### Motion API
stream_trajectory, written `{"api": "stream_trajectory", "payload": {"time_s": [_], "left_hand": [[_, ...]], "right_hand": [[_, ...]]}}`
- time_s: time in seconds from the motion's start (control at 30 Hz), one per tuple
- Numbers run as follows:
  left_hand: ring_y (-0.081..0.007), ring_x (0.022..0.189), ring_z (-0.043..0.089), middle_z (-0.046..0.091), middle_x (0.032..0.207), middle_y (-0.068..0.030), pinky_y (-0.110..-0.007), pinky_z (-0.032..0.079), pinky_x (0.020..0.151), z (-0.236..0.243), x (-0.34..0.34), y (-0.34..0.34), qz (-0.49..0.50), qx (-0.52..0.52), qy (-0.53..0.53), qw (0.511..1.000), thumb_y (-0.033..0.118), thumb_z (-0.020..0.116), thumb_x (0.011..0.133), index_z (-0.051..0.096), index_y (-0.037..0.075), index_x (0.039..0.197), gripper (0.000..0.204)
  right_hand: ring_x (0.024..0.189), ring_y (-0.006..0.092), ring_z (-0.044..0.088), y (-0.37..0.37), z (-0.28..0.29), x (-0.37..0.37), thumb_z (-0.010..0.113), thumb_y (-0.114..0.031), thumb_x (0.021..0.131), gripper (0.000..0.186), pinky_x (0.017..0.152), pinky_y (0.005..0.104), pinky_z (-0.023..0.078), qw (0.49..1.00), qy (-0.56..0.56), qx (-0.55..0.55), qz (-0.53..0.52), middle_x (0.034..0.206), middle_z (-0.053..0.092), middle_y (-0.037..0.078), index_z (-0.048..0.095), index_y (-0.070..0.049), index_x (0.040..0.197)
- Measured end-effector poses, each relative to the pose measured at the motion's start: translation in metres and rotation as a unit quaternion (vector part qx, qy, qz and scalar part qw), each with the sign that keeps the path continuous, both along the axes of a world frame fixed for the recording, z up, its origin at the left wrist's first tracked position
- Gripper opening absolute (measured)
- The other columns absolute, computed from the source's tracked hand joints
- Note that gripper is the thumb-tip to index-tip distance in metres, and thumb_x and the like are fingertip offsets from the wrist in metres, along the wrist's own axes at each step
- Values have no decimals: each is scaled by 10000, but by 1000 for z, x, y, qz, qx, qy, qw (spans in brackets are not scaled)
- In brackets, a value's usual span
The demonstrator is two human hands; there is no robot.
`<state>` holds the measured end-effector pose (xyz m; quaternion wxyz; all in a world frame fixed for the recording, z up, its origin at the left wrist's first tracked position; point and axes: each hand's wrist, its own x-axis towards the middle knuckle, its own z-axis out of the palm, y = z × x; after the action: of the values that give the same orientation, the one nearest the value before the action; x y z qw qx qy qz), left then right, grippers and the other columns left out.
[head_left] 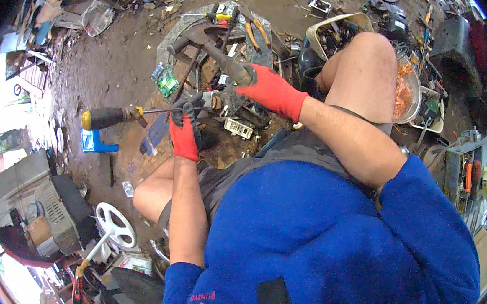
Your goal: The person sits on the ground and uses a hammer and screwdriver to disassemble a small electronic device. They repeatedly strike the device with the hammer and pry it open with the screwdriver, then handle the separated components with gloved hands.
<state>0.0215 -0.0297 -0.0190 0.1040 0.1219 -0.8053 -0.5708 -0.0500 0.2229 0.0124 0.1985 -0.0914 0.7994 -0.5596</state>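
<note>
Holding the screwdriver (118, 116) shaft with my left hand (185, 129), fingers clamped on it, and the hammer (218, 54) handle gripped in my right hand (271, 89), I should keep the tip steady on the scrap part (228, 100) above the ground before striking.

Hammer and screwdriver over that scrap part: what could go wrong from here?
1. The left hand grips the screwdriver by its thin shaft close to the tip, so a hammer blow from the right hand could land on the fingers.
2. The bare knee sits close beside the work; chips or a glancing hammer might hit it.
</note>
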Motion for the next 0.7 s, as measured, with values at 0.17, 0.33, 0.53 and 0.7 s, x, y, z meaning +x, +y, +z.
{"api": "stream_trajectory", "payload": {"time_s": [0.17,0.33,0.53,0.7], "left_hand": [[-176,985,576,634,1074,-88,-319,434,904,-5,-5,6,-22,3,21,1000,158,488,973,559,4,1094,208],[-174,933,583,638,1041,-82,-299,438,866,0,-13,17,-85,-39,50,994,157,484,975,561,11,1074,193],[-188,941,596,646,1038,-110,-318,447,858,2,-11,13,-91,-181,58,978,176,495,966,565,29,1101,211],[-322,1038,587,611,1137,-172,-388,438,909,4,0,21,-80,-263,-27,961,204,529,930,491,36,1250,364]], "right_hand": [[1065,327,588,0,-16,-14,685,-378,744,623,922,380,446,999,18,-26,-24,1132,609,226,522,-38,1240],[1064,326,589,9,5,-9,687,-388,744,621,919,375,446,999,4,-14,-32,1136,611,219,529,-34,1229],[1089,318,577,11,8,-8,696,-389,740,667,933,360,436,999,-2,-46,11,1175,591,226,501,-24,1264],[1091,361,574,5,-2,-2,682,-492,732,727,934,395,444,996,63,38,-47,1170,584,263,513,-2,1242]]}}
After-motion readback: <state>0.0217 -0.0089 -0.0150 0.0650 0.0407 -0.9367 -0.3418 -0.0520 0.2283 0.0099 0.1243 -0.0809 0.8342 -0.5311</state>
